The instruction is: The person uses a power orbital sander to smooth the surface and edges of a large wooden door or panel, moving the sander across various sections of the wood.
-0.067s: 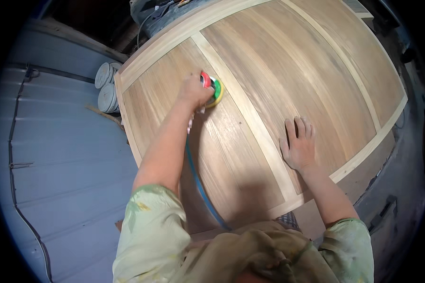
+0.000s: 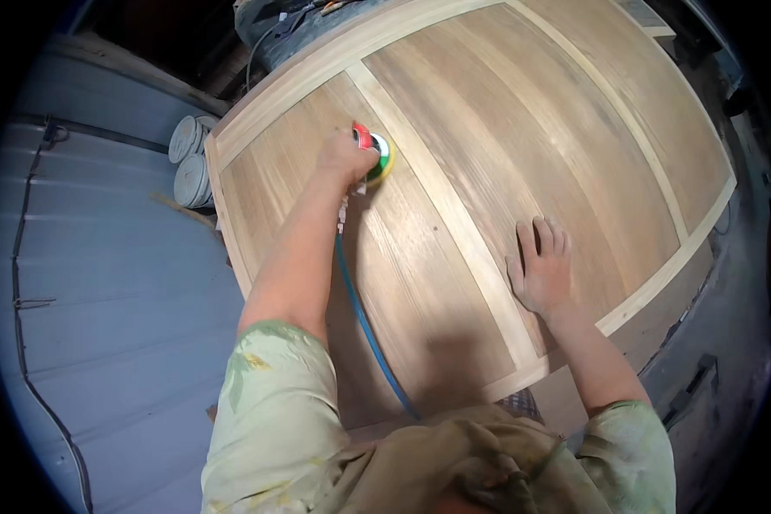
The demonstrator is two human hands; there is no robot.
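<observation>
My left hand (image 2: 345, 160) is closed over the top of a round air sander (image 2: 381, 158) with a red top, a green and white body and a yellow rim. The sander rests on the left panel of a large wooden panelled piece (image 2: 480, 210), beside its pale upright strip. A blue air hose (image 2: 364, 330) runs from the tool back toward my body. My right hand (image 2: 543, 267) lies on the middle panel with its fingers spread, holding nothing. The underside of the sander is hidden.
White lidded buckets (image 2: 192, 180) stand beyond the left edge of the wooden piece. A ribbed metal wall (image 2: 128, 317) with a dark cable fills the left side. Tools lie on a grey covered surface (image 2: 304, 30) at the far side.
My left hand and the sander have shifted slightly to the left and away from me. The right hand stays at the same place on the wood.
</observation>
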